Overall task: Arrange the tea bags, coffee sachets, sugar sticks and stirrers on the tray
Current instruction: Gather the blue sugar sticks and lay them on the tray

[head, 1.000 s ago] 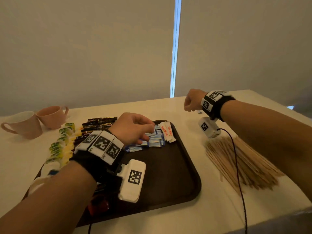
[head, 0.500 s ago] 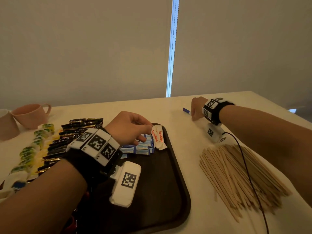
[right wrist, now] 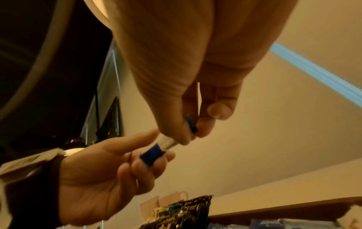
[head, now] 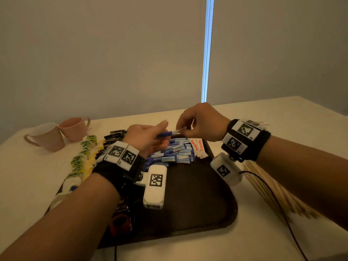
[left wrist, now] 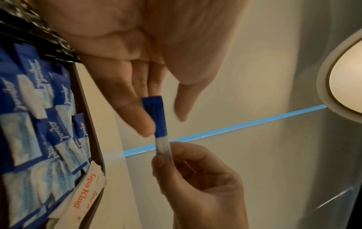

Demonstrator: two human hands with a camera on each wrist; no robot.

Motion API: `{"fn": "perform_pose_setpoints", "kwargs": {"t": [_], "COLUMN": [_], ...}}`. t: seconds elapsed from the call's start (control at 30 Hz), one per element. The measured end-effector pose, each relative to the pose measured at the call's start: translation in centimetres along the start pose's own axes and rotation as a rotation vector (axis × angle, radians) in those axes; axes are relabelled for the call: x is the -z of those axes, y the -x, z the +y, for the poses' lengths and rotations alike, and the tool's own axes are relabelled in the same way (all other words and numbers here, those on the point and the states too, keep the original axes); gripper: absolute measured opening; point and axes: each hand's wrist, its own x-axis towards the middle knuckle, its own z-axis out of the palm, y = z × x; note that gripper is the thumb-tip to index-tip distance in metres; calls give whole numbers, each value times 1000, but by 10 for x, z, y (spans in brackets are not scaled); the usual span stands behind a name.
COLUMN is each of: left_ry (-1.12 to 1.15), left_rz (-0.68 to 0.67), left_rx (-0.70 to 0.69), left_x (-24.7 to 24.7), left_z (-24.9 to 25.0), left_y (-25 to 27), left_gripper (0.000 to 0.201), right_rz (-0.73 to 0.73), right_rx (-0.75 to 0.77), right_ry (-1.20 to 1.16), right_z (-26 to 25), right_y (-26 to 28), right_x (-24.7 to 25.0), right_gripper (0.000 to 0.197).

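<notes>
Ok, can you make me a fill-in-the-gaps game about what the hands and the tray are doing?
1. The right hand pinches the white end of a blue and white ____.
2. The wooden stirrers lie on the table, not on the ____.
3. Two pink ____ stand on the table beyond the tea bags.

Missing words: sugar stick; tray; cups

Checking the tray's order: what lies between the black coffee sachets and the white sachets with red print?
In the head view, the blue sugar sachets lie between the black coffee sachets and the white red-printed sachets.
</notes>
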Motion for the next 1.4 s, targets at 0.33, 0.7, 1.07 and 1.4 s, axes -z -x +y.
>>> {"fn": "perform_pose_setpoints", "kwargs": {"t": [0.33, 0.7, 1.07, 1.4], "left_ry": [-206, -310, -375, -435], "left_rz": [42, -81, -236, -223], "left_rx": [-275, -299, -243, -245], "left_x": [45, 57, 6, -12], "left_z": [-20, -15, -9, -9], "left_y": [15, 21, 13, -3], "left_gripper": [21, 9, 8, 8], "right_rz": [-60, -261, -235, -503], "right_rx": [-58, -266, -887, -933], "right_ry": [-114, 137, 573, 736], "right_z": [-21, 9, 203, 346], "right_y": [-10, -30, 30, 32], "right_x": [-25, -52, 66, 44], "right_gripper": [18, 31, 24, 30]}}
